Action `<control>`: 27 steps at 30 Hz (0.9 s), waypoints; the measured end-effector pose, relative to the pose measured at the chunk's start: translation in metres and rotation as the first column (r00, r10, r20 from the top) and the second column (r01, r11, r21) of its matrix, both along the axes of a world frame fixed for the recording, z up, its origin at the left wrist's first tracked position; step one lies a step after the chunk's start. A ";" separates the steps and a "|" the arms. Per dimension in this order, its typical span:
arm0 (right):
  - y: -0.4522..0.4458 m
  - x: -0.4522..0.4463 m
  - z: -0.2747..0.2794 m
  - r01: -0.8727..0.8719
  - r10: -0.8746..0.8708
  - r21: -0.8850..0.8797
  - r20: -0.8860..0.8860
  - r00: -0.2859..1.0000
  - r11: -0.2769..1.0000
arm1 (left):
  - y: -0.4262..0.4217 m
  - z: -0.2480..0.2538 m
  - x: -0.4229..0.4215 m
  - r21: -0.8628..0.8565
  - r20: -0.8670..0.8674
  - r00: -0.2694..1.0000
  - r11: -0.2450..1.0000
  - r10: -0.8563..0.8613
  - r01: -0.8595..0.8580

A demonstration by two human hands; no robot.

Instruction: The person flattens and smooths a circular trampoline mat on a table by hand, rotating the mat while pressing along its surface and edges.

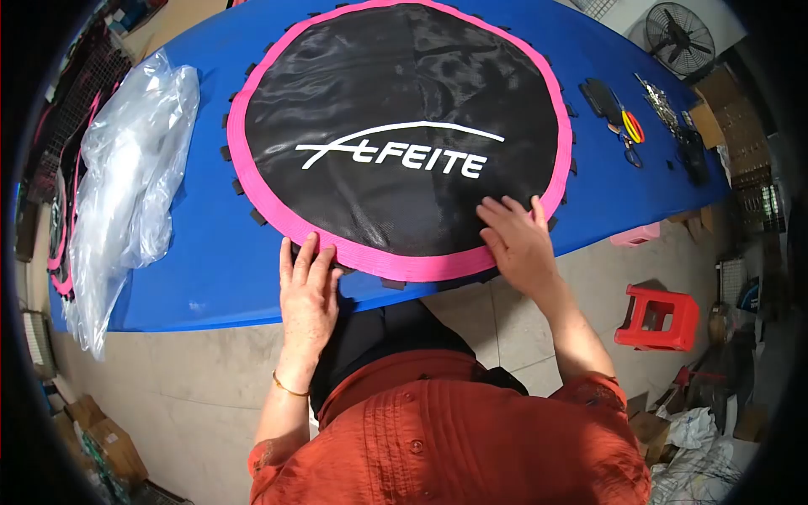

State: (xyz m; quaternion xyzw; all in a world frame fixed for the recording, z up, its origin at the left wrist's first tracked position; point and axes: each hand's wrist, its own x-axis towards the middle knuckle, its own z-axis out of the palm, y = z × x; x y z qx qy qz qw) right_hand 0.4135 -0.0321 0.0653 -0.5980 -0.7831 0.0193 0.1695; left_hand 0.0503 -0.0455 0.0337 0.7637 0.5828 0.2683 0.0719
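Note:
A round black trampoline mat (362, 93) with a pink border and white lettering lies flat on the blue-covered table (210, 286). Short black tabs stick out around its edge. My left hand (308, 282) rests at the near left of the border, fingers stretched out over the pink band. At the near right, my right hand (518, 240) lies on the mat with its fingers spread across the black fabric and the border. Neither hand grips anything that I can see.
Clear plastic sheeting (135, 160) hangs over the table's left side. Scissors (632, 128) with yellow-red handles, a black item (599, 99) and metal pieces (659, 105) lie at the right. A red stool (658, 318) stands on the floor; a fan (677, 38) is behind.

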 end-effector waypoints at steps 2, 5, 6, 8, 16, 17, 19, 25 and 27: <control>0.002 0.017 -0.006 0.055 -0.055 0.020 0.010 0.998 0.998 | 0.008 -0.006 -0.013 0.069 0.032 0.999 0.997 0.032 -0.034; 0.002 0.020 -0.007 0.104 -0.104 0.015 0.004 0.995 0.995 | 0.021 -0.011 -0.025 0.121 0.135 0.989 0.989 0.064 -0.080; 0.001 0.018 -0.009 0.086 -0.086 0.039 -0.011 0.996 0.996 | 0.023 -0.011 -0.027 0.122 0.134 0.989 0.989 0.062 -0.078; 0.000 0.015 -0.008 0.069 -0.067 0.068 -0.024 0.997 0.995 | 0.028 -0.007 -0.028 0.132 0.082 0.992 0.985 0.100 -0.111; -0.007 -0.009 -0.007 -0.118 0.119 0.045 -0.025 0.993 0.992 | 0.057 0.009 -0.055 0.003 0.084 0.943 0.946 0.321 -0.323; -0.003 -0.008 -0.005 -0.107 0.108 0.061 -0.017 0.994 0.992 | 0.057 0.007 -0.054 0.088 0.025 0.959 0.955 0.281 -0.283; 0.014 -0.003 -0.012 -0.091 0.093 0.095 -0.013 0.996 0.991 | 0.052 0.004 -0.041 0.121 -0.063 0.967 0.964 0.247 -0.239; 0.071 0.006 -0.027 0.049 -0.057 0.204 0.033 0.998 0.978 | 0.033 -0.008 0.003 0.008 -0.176 0.954 0.970 0.241 -0.244; 0.071 0.007 -0.027 0.048 -0.059 0.215 0.043 0.997 0.975 | 0.032 -0.005 0.002 -0.009 -0.159 0.958 0.970 0.238 -0.242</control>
